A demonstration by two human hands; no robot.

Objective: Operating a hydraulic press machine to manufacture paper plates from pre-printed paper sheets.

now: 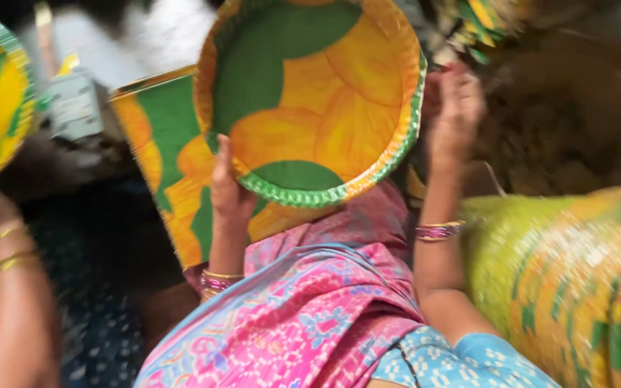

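Pink patterned cloth [310,309] lies nearest, beside a long stack of plates [562,280], above it a green-and-yellow paper plate [310,93] gripped at its lower rim by the left hand [230,190], right hand [454,108] blurred, grip untellable.

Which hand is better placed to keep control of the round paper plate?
Likely the left hand: its fingers grip the round paper plate at the lower rim. The right hand is raised beside the rim; contact is too blurred to tell.
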